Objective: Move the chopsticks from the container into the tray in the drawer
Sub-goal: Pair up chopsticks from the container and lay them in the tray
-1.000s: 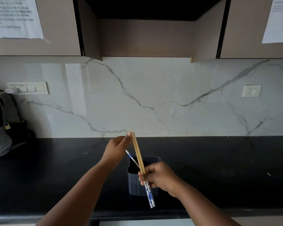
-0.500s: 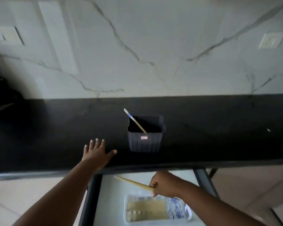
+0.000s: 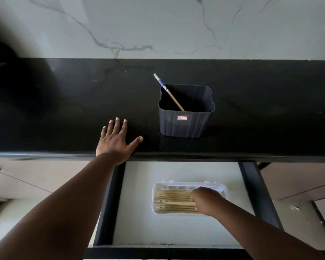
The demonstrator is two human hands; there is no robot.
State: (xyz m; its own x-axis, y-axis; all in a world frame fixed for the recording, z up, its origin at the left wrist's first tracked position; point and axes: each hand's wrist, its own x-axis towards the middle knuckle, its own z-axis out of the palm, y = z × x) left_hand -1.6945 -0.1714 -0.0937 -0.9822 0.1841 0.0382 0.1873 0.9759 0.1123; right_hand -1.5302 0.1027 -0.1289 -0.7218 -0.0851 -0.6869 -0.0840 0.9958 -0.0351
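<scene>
— On the left, what is your hand doing?

— My left hand (image 3: pixel 115 140) lies flat on the black countertop (image 3: pixel 64 109) near its front edge, fingers straight and spread, thumb out to the right. It holds nothing.

— And beside it?

— To its right, a little further back on the counter, stands the dark ribbed container (image 3: pixel 186 119), apart from my hand. One chopstick (image 3: pixel 168 91) leans inside it, its blue-and-white patterned end sticking out over the far left corner of the rim.

— Below the counter?

— Under the counter edge the drawer (image 3: pixel 109 212) is pulled open, with a pale floor and dark side walls. The white tray (image 3: pixel 176 184) sits in it, towards the right of the middle, and wooden chopsticks (image 3: pixel 173 201) lie side by side in it, running left to right.

— Your other hand?

— My right hand (image 3: pixel 204 200) is down in the tray, over the right ends of those chopsticks, fingers curled. They seem closed round the ends of the top pair, though the knuckles hide the contact, so I cannot tell for sure
</scene>
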